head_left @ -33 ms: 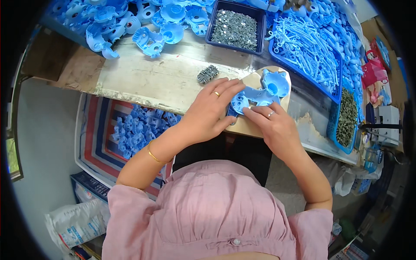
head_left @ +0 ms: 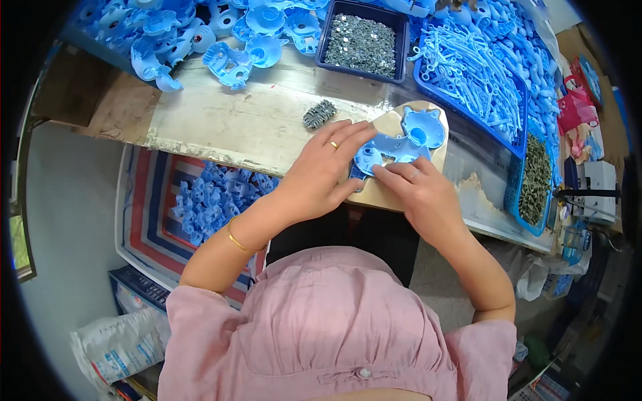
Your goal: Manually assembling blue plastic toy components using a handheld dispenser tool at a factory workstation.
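Observation:
A blue moulded plastic shell (head_left: 394, 144), with a round cup at its far right end, lies on a light wooden block (head_left: 438, 157) at the table's front edge. My left hand (head_left: 324, 167) lies along the block's left side, its fingers stretched out and its thumb apart, next to the shell's near-left end. From the right, my right hand (head_left: 421, 194) reaches in with bent fingers pressed together on the shell's near edge. Anything small under those fingertips is hidden. Just beyond my left hand sits a small heap of dark metal pieces (head_left: 319, 114).
Many blue shells (head_left: 265, 50) crowd the back left. A dark tray (head_left: 322, 61) of small metal pieces stands at the back. Right of it are a blue basket (head_left: 420, 81) of thin blue parts and a lighter blue basket (head_left: 511, 200). More blue parts (head_left: 217, 200) lie below left.

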Demonstrator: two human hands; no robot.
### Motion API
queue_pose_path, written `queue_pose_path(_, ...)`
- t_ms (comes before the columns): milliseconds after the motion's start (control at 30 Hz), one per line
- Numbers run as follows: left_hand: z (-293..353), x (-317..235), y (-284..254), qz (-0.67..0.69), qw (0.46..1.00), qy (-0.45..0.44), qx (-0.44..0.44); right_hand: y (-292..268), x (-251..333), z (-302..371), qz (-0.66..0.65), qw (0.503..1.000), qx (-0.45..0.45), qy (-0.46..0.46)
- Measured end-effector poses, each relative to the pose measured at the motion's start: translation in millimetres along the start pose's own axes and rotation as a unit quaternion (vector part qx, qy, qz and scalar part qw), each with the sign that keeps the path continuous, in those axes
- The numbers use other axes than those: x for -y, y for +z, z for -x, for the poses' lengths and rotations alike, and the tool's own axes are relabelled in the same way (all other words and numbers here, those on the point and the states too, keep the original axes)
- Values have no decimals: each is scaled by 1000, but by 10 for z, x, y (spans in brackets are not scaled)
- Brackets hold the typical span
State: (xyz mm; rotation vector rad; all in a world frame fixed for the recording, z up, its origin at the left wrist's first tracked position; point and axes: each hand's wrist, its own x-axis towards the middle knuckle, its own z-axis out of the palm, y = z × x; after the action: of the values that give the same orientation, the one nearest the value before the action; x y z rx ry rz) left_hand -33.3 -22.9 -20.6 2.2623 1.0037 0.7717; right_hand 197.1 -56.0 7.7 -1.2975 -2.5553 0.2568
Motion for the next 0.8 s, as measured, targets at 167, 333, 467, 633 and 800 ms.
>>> queue_pose_path(167,-73,-77,19,-23,999,31,-4,-85,1,-66,20,999,44,22)
queue_pose_path(333,-205,-140,149,-90,995,42,-6,-254,-349,-118,-157,986,54,-32)
queue_pose_path(467,-224,-181,123,-99,994,49,10,-561,-1230,-205,-59,955,-221,188)
queue_pose_path(633,-252,-207,162,-92,995,35,8,-507,-1825,-287,173,928,-216,251)
queue_pose_path(800,-256,-192,144,-104,994,43,3,-584,-1973,-301,108,917,-289,255)
